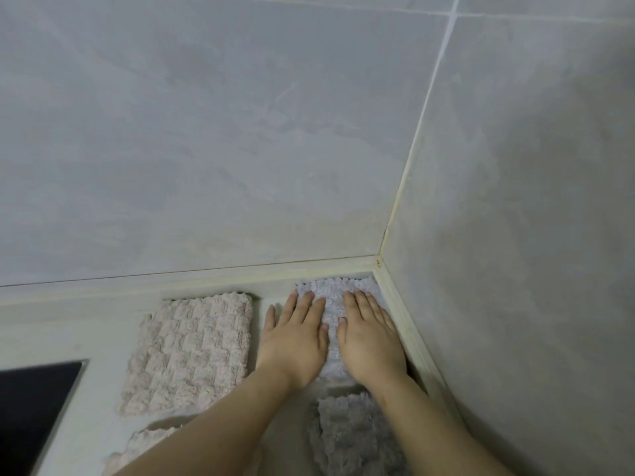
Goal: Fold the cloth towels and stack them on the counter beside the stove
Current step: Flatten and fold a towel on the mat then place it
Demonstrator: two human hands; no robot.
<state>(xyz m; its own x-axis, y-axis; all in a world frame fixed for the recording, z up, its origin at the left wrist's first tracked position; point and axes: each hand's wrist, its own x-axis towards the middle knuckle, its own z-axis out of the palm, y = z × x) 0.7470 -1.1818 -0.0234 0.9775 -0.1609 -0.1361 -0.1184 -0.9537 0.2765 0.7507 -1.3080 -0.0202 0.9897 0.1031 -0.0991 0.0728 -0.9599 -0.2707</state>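
A folded pale lilac towel (pixel 332 293) lies in the far right corner of the counter (pixel 103 324), against both walls. My left hand (pixel 296 338) and my right hand (pixel 369 334) rest flat on it side by side, fingers spread and pointing at the back wall. A folded pink waffle towel (pixel 192 352) lies to the left of it, untouched. Nearer me, another lilac towel (pixel 354 438) lies between my forearms, and part of another pink towel (pixel 137 448) shows under my left forearm.
The black stove top (pixel 34 413) is set into the counter at the lower left. Grey tiled walls (pixel 240 149) meet in a corner right behind the lilac towel. A raised pale rim (pixel 409 334) borders the counter on the right.
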